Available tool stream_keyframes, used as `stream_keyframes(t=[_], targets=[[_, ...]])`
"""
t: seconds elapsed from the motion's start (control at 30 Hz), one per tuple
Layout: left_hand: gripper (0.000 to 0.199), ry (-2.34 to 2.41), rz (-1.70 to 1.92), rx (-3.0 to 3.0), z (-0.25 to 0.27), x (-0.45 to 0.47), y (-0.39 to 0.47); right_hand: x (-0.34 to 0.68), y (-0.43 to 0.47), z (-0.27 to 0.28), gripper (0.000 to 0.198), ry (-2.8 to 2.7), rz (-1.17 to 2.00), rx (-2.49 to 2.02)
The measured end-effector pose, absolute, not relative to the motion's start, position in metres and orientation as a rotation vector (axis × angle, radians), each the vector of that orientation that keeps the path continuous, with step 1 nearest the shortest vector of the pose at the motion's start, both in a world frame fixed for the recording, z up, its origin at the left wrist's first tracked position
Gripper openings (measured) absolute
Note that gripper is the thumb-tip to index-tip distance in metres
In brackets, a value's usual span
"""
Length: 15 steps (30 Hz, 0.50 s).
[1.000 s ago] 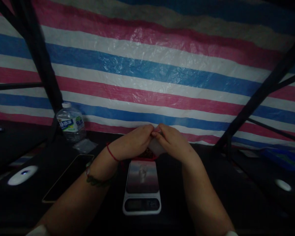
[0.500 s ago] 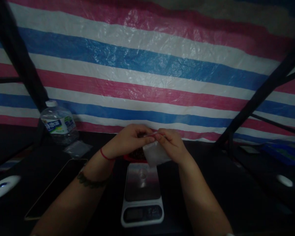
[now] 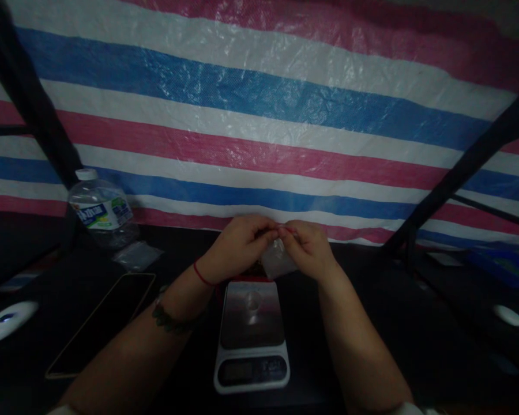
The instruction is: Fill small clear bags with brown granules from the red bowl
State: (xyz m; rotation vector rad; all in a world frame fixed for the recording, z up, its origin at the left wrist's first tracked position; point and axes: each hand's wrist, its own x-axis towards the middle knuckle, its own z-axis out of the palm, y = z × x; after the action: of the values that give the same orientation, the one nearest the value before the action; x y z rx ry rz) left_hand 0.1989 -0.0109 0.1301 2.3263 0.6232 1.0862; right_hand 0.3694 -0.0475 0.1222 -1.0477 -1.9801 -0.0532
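Note:
A small clear plastic bag with a reddish top edge hangs between my hands, pinched along its top. My left hand has thumb and fingers closed on the left part of that edge. My right hand grips the right part, its thumb close to the left one. Right below the bag is a white kitchen scale with a steel plate and a dark display. Behind the scale, a red container holding something dark and grainy is mostly covered by my left hand and the bag.
To the left are a large plastic bottle, a flat pile of clear bags, a phone and a white mouse. A blue tray and a white mouse-like object lie on the right. Striped sheeting hangs behind.
My hands have come closer together at the bag's top edge and shifted slightly right. The bag hangs a little higher. The view has moved slightly.

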Motion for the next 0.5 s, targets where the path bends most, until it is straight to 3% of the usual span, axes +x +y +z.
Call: stream_keyframes(t=[0.13,0.33,0.5], targets=[[0.022,0.58,1.151,2.242,0.127,0.206,-0.013,0.372,-0.049,0.123,0.033,-1.98,-0.166,-1.012],[0.036,0.492,1.039,1.635,0.122,0.206,-0.009,0.369,-0.049,0.116,0.035,-1.683,0.061,-0.948],[0.043,0.44,0.96,1.608,0.122,0.206,-0.012,0.362,-0.044,0.108,0.039,-1.581,0.252,-0.95]])
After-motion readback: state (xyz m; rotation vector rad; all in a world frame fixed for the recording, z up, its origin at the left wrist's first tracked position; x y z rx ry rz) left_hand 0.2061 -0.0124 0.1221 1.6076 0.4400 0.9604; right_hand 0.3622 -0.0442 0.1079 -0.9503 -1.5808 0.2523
